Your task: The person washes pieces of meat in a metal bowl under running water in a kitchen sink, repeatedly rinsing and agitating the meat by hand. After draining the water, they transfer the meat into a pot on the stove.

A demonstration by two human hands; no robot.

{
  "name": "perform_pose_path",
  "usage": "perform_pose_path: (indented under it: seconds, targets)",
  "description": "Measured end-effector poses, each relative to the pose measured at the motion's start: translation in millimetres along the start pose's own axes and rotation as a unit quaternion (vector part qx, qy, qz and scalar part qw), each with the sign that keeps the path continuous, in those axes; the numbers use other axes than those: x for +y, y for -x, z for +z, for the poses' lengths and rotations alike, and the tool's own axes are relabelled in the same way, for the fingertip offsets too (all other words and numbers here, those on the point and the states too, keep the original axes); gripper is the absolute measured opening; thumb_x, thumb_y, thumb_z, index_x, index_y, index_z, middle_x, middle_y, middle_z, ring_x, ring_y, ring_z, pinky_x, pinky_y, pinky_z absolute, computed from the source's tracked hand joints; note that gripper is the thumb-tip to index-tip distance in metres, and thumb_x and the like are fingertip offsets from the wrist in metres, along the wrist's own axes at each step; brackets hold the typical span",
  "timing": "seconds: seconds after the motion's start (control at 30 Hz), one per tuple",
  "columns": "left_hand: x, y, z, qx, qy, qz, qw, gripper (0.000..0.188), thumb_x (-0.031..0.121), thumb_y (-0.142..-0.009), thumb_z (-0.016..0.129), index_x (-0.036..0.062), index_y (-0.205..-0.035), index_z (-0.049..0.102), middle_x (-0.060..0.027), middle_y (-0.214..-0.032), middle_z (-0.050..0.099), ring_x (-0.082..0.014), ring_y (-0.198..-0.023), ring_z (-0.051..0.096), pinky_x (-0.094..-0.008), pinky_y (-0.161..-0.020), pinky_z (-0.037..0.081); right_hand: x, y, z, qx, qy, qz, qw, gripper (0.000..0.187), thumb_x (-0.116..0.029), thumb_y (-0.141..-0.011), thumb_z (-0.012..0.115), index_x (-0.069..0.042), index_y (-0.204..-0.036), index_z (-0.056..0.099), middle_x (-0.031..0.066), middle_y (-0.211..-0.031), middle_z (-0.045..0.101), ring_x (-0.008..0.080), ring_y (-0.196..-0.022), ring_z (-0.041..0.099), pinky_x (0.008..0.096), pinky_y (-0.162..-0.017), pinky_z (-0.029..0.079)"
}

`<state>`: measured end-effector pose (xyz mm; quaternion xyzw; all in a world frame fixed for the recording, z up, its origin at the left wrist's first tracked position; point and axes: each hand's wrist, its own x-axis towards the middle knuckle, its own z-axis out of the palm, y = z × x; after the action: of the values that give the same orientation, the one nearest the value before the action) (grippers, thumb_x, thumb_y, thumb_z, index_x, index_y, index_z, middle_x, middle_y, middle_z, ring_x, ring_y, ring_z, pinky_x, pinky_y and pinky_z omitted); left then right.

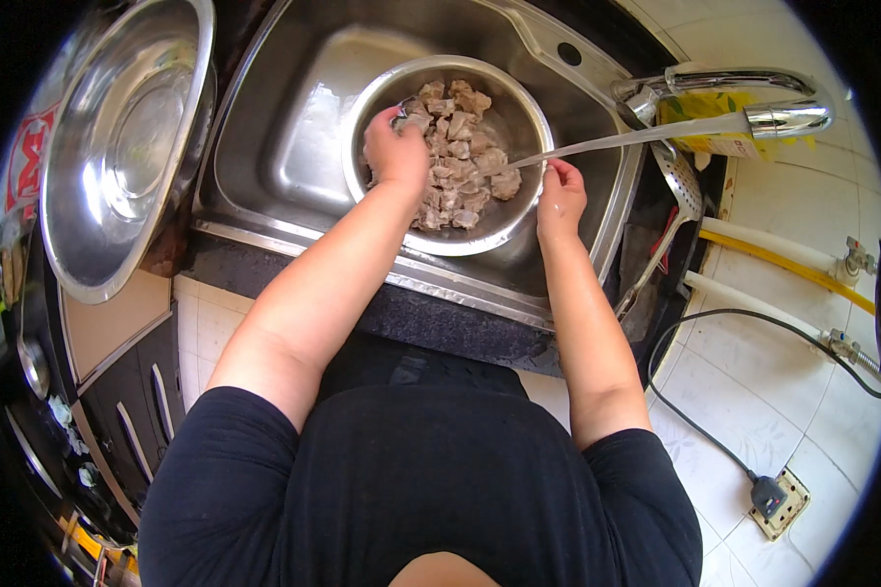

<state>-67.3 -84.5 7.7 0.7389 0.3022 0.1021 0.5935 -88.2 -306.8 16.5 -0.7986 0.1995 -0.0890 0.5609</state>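
Observation:
A round steel basin [447, 248] sits in the sink, filled with chunks of greyish-brown meat [457, 168] that look cooked or blanched. My left hand [398, 154] reaches over the basin's left side, its fingers curled among the chunks and closed on a piece of meat. The fingertips are partly hidden by the hand and the meat. At the right rim, my right hand [562, 200] pinches the basin's edge between thumb and fingers. A stream of water [646, 134] runs from the chrome tap [788, 118] across the rim into the meat, passing just above my right hand.
The steel sink [274, 147] surrounds the basin. A large shiny steel bowl [127, 147] stands at the left. Right of the sink lies a slotted skimmer [677, 181], with a yellow packet [719, 122] behind the tap. A black cable [700, 421] runs to a plug [768, 496] on the tiled wall.

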Motion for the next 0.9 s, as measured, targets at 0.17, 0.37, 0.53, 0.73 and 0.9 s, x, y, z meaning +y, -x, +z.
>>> perform_pose_path:
  seconds: [0.17,0.37,0.53,0.73,0.9]
  targets:
    - [-7.9,-3.1,2.0,0.069,-0.024,-0.224,0.972,0.051,0.02,-0.076,0.053,0.0018,-0.122,0.043,-0.0191,-0.118,0.051,-0.0344,-0.112,0.047,-0.0379,-0.094,0.038,19.5,-12.3,-6.6,0.028,0.127,-0.044,0.99,0.022,-0.014,-0.076,0.054,-0.003,-0.095,0.06,0.0145,-0.097,0.055,0.0273,-0.093,0.053,0.0348,-0.084,0.041]
    - [-47.1,-20.4,5.1,-0.084,-0.039,-0.24,0.966,0.047,0.02,-0.078,0.058,-0.0103,-0.112,0.049,-0.0207,-0.111,0.054,-0.0291,-0.099,0.053,-0.0357,-0.085,0.041,-17.0,9.7,4.3,0.019,0.22,-0.247,0.943,0.025,-0.011,-0.076,0.054,-0.003,-0.099,0.058,0.0168,-0.106,0.053,0.0326,-0.1,0.05,0.038,-0.088,0.039]
    - [-17.0,-9.2,-7.6,-0.199,0.023,-0.261,0.944,0.049,0.025,-0.077,0.061,-0.0121,-0.107,0.053,-0.0189,-0.104,0.058,-0.0271,-0.092,0.056,-0.0352,-0.081,0.043,-28.9,-16.8,38.6,-0.201,0.246,-0.147,0.937,0.037,-0.018,-0.081,0.051,-0.001,-0.114,0.052,0.0198,-0.118,0.05,0.0351,-0.11,0.047,0.0378,-0.095,0.036]
    - [-1.0,-1.7,-2.6,-0.054,-0.131,-0.247,0.959,0.056,0.031,-0.078,0.06,0.0014,-0.123,0.044,-0.0157,-0.118,0.052,-0.0265,-0.107,0.05,-0.0375,-0.09,0.041,35.3,-76.1,92.7,-0.272,0.193,0.038,0.942,0.064,-0.043,-0.081,0.052,0.004,-0.124,0.043,0.0224,-0.125,0.046,0.0337,-0.116,0.044,0.036,-0.096,0.035]
    - [9.9,-17.1,-21.5,-0.242,0.204,-0.435,0.843,0.059,0.042,-0.08,0.057,0.0071,-0.125,0.044,-0.0123,-0.121,0.051,-0.0267,-0.11,0.049,-0.0413,-0.094,0.039,3.5,-65.9,102.5,-0.404,-0.041,0.338,0.849,0.072,-0.056,-0.077,0.052,-0.004,-0.126,0.045,0.013,-0.123,0.05,0.0266,-0.111,0.048,0.0342,-0.093,0.037]
